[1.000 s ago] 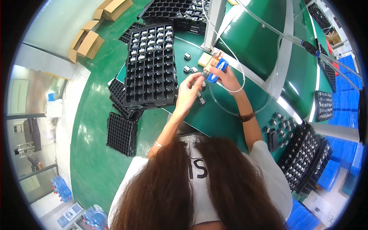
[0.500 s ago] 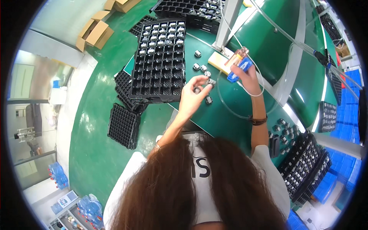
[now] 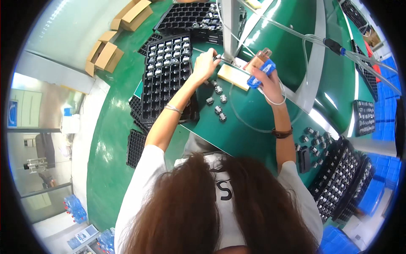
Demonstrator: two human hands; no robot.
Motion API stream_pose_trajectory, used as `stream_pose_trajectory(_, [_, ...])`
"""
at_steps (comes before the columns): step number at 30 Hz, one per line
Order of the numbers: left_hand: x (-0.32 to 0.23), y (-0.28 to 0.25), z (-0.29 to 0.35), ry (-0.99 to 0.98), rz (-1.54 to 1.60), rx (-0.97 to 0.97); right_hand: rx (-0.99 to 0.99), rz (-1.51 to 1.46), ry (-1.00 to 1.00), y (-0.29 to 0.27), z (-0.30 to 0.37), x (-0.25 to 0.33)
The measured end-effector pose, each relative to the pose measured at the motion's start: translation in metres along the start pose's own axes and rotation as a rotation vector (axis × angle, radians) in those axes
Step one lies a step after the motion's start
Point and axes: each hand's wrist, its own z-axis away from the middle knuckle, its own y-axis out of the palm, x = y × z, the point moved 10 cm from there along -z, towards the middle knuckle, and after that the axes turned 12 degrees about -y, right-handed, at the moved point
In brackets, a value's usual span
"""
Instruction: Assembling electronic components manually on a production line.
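Note:
My left hand [image 3: 204, 67] is closed at the far side of the green workbench [image 3: 241, 108], beside the black tray. Its thumb and fingers pinch a small silver metal part [image 3: 217, 58], partly hidden by the fingertips. My right hand [image 3: 270, 86] wraps round a blue handheld tool [image 3: 261, 73] with a copper-coloured head [image 3: 259, 58] and a thin clear tube. A pale yellow block [image 3: 234, 77] lies between the hands. Several loose silver parts [image 3: 218, 89] are scattered nearer me. The black compartment tray [image 3: 157, 101], at left, holds rows of similar silver parts in its far cells.
More stacked black trays [image 3: 186, 19] stand at the far side, next to a white upright post [image 3: 229, 31]. At right are loose parts [image 3: 314, 142] and filled trays [image 3: 332, 188]. Clear tubing [image 3: 313, 38] crosses the upper right. Cardboard boxes [image 3: 108, 57] sit on the floor.
My left hand has moved away from the loose parts, farther out beside the post, with a small silver part in its fingers. My right hand still grips the blue tool. The view has shifted slightly.

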Motion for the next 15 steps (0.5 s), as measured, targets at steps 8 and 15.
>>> stream_pose_trajectory(8, [0.002,-0.003,0.011,-0.194,0.541,0.214,-0.054,0.047,-0.027,-0.005,-0.001,0.006])
stream_pose_trajectory(15, [-0.065,-0.037,0.092,-0.333,1.462,0.557,-0.151,0.053,0.017,-0.012,0.005,-0.015])
